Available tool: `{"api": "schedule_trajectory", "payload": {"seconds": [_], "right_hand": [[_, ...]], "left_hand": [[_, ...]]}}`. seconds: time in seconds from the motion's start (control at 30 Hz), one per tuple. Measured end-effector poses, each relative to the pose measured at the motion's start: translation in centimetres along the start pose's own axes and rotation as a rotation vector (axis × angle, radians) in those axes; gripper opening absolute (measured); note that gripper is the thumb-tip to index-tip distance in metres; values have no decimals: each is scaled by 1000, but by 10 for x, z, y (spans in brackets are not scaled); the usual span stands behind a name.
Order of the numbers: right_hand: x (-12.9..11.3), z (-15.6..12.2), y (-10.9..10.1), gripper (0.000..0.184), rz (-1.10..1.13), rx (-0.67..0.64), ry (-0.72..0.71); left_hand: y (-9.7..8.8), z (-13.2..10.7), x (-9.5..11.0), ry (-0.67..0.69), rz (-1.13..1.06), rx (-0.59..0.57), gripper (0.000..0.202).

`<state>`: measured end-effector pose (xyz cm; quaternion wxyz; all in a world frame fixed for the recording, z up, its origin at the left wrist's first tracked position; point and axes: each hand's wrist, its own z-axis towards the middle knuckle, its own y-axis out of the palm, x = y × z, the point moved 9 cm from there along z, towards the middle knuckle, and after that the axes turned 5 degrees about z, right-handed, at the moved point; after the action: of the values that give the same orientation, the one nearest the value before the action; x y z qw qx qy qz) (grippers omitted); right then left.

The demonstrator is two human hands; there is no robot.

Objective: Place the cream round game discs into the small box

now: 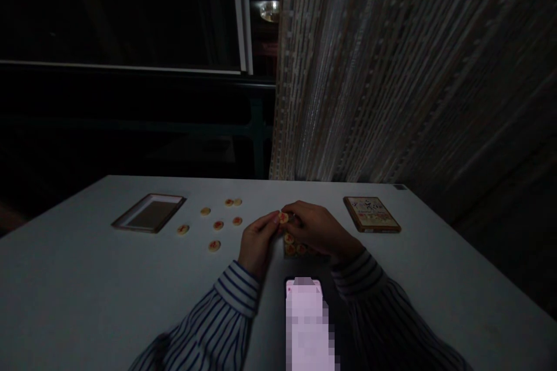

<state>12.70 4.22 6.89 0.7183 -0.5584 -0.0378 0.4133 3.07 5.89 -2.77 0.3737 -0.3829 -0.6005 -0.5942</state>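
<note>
Between my two hands is a round xiangqi piece (pixel 284 217) with a red character on its face. The fingertips of my left hand (pixel 260 237) pinch its left side. From the right, my right hand (pixel 319 226) grips the same piece with thumb and fingers. Below the right hand lies a small tray of pieces (pixel 301 250), partly hidden by that hand and wrist. Several loose xiangqi pieces (pixel 218 225) are scattered on the white table to the left of my hands; some show red characters.
An open, shallow box part (pixel 150 213) lies at the left, and a decorated box lid (pixel 372 214) at the right. A lit phone (pixel 304 324) rests on the table (pixel 87 295) between my forearms. Beyond the far edge hangs a string curtain (pixel 339 98).
</note>
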Motion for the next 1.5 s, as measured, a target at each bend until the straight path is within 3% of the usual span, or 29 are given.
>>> {"api": "schedule_trajectory", "payload": {"seconds": [0.27, 0.53, 0.9, 1.03, 1.33, 1.5], "right_hand": [[3, -2, 3, 18, -36, -51, -3], [37, -11, -10, 26, -142, -104, 147], [64, -24, -24, 23, -158, -82, 167], [67, -24, -21, 22, -153, -102, 168], [72, -26, -22, 27, -207, -108, 164], [80, -29, -19, 25, -257, -153, 190]], "left_hand": [[-2, 1, 0, 57, 163, 10, 29], [-13, 3, 2, 200, 440, 140, 18], [-16, 11, -34, 167, 551, 15, 25], [-10, 8, -33, 186, 601, -49, 27], [-7, 6, -31, 179, 558, -66, 26], [-2, 5, -29, 206, 674, -113, 29]]}}
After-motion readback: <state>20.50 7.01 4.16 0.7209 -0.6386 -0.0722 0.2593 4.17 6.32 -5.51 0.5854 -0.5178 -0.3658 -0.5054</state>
